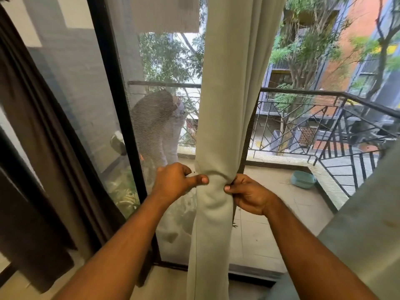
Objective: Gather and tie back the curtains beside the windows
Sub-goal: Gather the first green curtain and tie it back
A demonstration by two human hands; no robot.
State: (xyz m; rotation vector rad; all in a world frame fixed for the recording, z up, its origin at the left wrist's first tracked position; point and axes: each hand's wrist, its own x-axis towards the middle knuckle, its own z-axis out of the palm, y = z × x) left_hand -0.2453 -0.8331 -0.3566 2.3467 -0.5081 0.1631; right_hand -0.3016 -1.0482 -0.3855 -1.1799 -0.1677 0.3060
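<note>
1. Curtain of pale grey-green fabric (227, 105) hangs in the middle of the view, in front of a sliding glass door with a black frame (112, 105), and is bunched into a narrow column where the hands meet it.
2. Both forearms reach forward and upward from the bottom edge, converging on the pinched waist of the curtain from either side.
3. The left hand (175, 180) sits against the curtain's left edge, knuckles up, fingers curled toward the palm and the thumb stretched rightward so that its tip presses on the gathered cloth.
4. Whether the left fingers hold anything is hard to tell; a thin dark bit shows at them, too small to identify.
5. The right hand (249, 194) is on the curtain's right edge, fingers curled, thumb and fingertips pinching the fold of fabric together with a thin dark edge (242, 167) that runs up along that side.
6. Above the hands the cloth fans out wide; below them it falls as a slim roll toward the floor.
7. A dark brown curtain (36, 148) hangs at the far left, well apart from the pale one.
8. Beyond the glass lies a tiled balcony with a black metal railing (324, 118) and a light blue basin (303, 179) on its floor.
9. A person (160, 124) bends over on the balcony, seen through a mesh screen (164, 61).
</note>
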